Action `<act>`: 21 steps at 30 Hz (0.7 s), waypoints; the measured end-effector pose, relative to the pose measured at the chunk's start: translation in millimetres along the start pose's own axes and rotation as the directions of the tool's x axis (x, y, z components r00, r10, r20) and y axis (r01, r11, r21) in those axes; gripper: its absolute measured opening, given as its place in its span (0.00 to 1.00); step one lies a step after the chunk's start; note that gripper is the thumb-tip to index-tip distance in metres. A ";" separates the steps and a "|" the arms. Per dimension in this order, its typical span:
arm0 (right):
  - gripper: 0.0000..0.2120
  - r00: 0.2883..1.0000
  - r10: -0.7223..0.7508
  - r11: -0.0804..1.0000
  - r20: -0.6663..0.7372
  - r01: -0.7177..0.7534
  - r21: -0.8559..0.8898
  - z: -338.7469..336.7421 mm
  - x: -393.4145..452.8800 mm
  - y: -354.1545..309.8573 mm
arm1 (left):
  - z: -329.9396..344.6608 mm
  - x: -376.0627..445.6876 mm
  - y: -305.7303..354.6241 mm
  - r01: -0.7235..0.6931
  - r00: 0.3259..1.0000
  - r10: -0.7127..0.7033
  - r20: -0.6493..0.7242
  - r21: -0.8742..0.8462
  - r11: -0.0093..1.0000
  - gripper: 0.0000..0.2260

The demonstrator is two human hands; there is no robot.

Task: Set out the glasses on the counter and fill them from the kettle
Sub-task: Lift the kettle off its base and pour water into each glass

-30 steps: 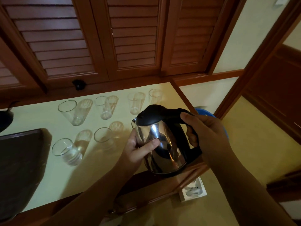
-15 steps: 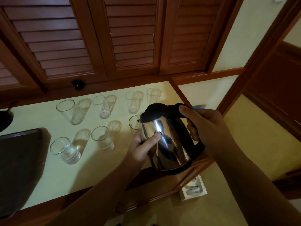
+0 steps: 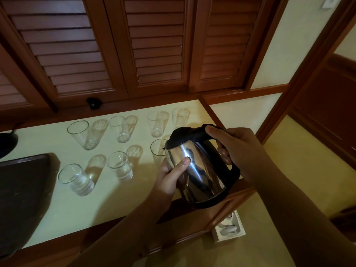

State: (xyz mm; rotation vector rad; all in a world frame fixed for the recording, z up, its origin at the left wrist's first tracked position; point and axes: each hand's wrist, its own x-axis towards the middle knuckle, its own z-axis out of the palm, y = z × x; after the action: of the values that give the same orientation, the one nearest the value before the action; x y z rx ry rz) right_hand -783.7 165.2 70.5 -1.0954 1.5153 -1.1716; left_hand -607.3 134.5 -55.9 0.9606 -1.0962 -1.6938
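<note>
A shiny steel kettle [image 3: 200, 170] with a black lid and handle hangs tilted over the right end of the pale counter [image 3: 67, 207]. My right hand [image 3: 237, 149] grips its black handle. My left hand [image 3: 171, 174] presses against its steel side, thumb on the metal. Its spout sits right beside the rim of the front right glass [image 3: 157, 151], which the kettle partly hides. Several clear glasses stand in two rows. The front left glass [image 3: 76, 179] and front middle glass [image 3: 120, 165] hold water; the back glasses look empty.
A dark tray [image 3: 23, 199] lies at the counter's left. A black round base [image 3: 6, 141] with a cord sits at the far left. Louvered wooden doors rise behind the counter. A white box [image 3: 229, 230] rests on the floor below the counter's right end.
Both hands have carried the kettle slightly up and toward the front right glass, tilting the spout nearer its rim. That glass is now more visible.
</note>
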 end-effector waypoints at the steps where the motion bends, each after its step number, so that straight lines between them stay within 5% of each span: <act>1: 0.20 1.000 -0.001 1.000 0.002 0.001 0.000 -0.5 0.3 0.1 | 0.5 -0.3 -0.4 0.007 1.000 -0.007 0.002 -0.005 1.000 0.19; 6: 0.21 1.000 -0.007 1.000 0.009 0.007 0.002 -3.3 0.2 0.0 | 3.8 -0.6 -2.3 0.012 1.000 -0.012 -0.003 -0.005 1.000 0.17; 21: 0.22 1.000 -0.005 1.000 0.006 0.005 0.007 -14.8 -1.2 -6.6 | 17.8 -2.9 -1.6 0.012 0.999 -0.011 -0.034 0.022 1.000 0.39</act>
State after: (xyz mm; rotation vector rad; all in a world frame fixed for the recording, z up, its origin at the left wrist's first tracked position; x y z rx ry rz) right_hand -797.1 167.9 79.3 -1.0976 1.5036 -1.1749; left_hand -623.1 142.2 -51.4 1.0083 -1.0910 -1.6716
